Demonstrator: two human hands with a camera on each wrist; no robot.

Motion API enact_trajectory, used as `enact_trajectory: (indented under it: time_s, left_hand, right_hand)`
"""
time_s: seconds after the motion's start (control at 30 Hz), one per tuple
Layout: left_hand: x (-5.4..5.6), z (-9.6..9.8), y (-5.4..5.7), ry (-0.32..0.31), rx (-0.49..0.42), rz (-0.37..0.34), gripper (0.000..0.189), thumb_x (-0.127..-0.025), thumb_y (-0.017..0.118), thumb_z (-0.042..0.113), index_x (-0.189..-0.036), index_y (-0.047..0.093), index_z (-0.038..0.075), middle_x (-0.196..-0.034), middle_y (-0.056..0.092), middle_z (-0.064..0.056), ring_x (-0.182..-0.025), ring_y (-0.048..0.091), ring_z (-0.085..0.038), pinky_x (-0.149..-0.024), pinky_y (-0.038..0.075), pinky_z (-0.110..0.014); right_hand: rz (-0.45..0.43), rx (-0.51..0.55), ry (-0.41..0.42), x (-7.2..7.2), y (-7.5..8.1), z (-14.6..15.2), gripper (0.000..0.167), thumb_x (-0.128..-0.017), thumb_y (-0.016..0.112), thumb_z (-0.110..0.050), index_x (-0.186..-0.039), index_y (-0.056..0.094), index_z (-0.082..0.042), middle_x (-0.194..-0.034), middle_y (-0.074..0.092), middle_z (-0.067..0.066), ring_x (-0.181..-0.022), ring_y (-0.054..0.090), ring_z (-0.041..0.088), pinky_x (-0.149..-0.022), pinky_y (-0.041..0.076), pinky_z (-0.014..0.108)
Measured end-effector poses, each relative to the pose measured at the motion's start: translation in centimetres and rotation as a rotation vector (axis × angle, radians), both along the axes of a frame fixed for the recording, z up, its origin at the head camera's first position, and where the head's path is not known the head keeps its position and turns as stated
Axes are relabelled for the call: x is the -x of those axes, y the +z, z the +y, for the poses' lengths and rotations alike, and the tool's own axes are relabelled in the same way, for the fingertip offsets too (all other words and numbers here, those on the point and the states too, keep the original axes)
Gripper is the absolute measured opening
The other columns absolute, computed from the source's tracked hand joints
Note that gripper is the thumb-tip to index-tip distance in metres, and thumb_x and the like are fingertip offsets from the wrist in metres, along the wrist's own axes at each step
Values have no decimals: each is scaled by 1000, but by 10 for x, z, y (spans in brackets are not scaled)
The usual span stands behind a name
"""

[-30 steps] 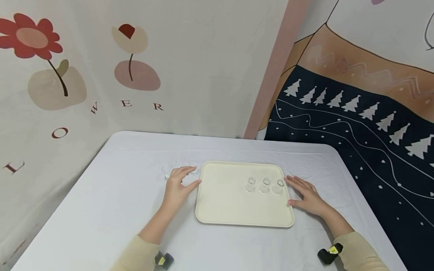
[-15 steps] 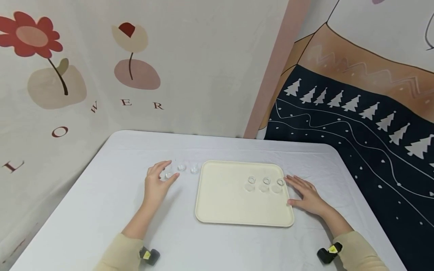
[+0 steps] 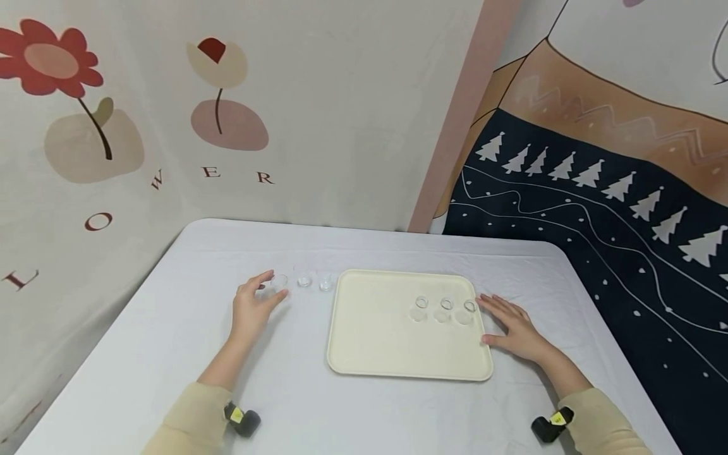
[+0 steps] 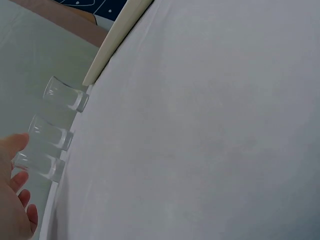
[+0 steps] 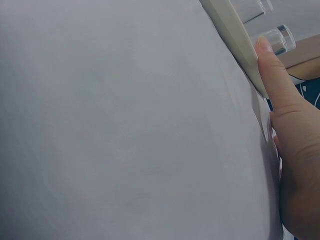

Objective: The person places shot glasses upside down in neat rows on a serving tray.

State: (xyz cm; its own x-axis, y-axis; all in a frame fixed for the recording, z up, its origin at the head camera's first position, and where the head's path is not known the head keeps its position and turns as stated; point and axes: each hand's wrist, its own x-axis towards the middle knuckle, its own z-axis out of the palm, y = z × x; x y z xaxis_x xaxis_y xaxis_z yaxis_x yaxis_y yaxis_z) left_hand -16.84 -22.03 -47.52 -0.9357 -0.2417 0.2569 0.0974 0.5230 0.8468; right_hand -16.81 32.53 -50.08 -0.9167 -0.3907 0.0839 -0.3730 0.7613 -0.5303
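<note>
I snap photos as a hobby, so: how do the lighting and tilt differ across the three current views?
Head view: bright and fairly even, a soft shadow beside the left forearm, the clear glasses blending into the white cloth; left wrist view: dimmer and greyer, the tray running steeply aslant; right wrist view: similarly dim, tilted, and darkening toward the lower left corner.
</note>
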Motion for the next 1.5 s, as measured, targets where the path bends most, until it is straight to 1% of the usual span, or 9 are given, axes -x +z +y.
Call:
enact_trajectory:
  time_s: [0.17,0.37,0.5,0.6,0.9,1.07,1.23,1.4,1.5]
  left_hand:
    - [2,-4,-7,-13,-22,-94,56,-82,77,15,-131,54,-1,-124,58,-19,-111,47,-32,-93,37,-45]
    - [5,-4,-13,-21,-11,-98,54,-82,77,12,-128,55,-3,-116,57,-23,-110,48,-36,-97,37,-48]
    - [6,-4,-16,-30,-11,-139,51,-84,75,13,-128,55,-4,-115,58,-22,-111,49,-35,-100,36,-48]
    - [6,-3,-18,-28,-8,-159,48,-85,74,14,-127,56,-3,-115,58,-22,-111,49,-34,-100,36,-48]
    - [6,0,-20,8,37,-117,35,-83,76,10,-111,64,-6,-108,62,-24,-105,53,-36,-95,40,-47]
    - [5,0,-19,5,32,-127,32,-83,75,10,-110,65,-5,-107,63,-23,-104,53,-35,-94,41,-47]
    - [3,-3,-20,4,27,-116,31,-82,76,11,-107,66,-4,-105,64,-22,-102,55,-34,-92,42,-45]
    - [1,-3,-15,14,-2,-93,30,-81,78,11,-105,66,-4,-102,65,-22,-100,56,-34,-90,40,-43]
    - [-1,-3,-12,18,-26,-95,31,-81,78,12,-105,66,-4,-103,65,-23,-100,58,-33,-91,41,-41]
  right_hand:
    - [0,0,0,-1,1,-1,84,-76,77,-41,-146,39,-16,-149,34,19,-137,19,44,-105,6,65]
    - [2,4,-1,-1,2,-1,84,-76,77,-40,-146,40,-15,-149,34,19,-137,19,44,-105,5,65]
    - [3,8,-3,-1,3,-2,83,-75,77,-40,-146,40,-15,-149,34,19,-137,19,44,-104,5,66]
    - [5,10,-4,-2,3,-2,83,-75,77,-40,-146,40,-15,-149,34,20,-137,20,45,-104,6,67]
    - [2,10,-3,-1,2,-2,82,-76,76,-40,-146,40,-15,-149,34,19,-137,19,45,-104,6,66]
    - [3,10,3,-2,4,-3,83,-76,77,-39,-146,40,-14,-149,34,19,-137,19,45,-104,6,66]
    - [4,14,6,-3,5,-3,83,-76,77,-38,-145,40,-12,-149,34,20,-137,19,45,-103,6,67]
    - [-1,17,2,-3,5,-4,83,-76,77,-38,-146,40,-13,-149,34,20,-137,19,45,-104,6,66]
    - [-2,18,0,-2,4,-4,83,-76,77,-38,-146,40,-13,-149,34,20,-137,19,45,-104,6,66]
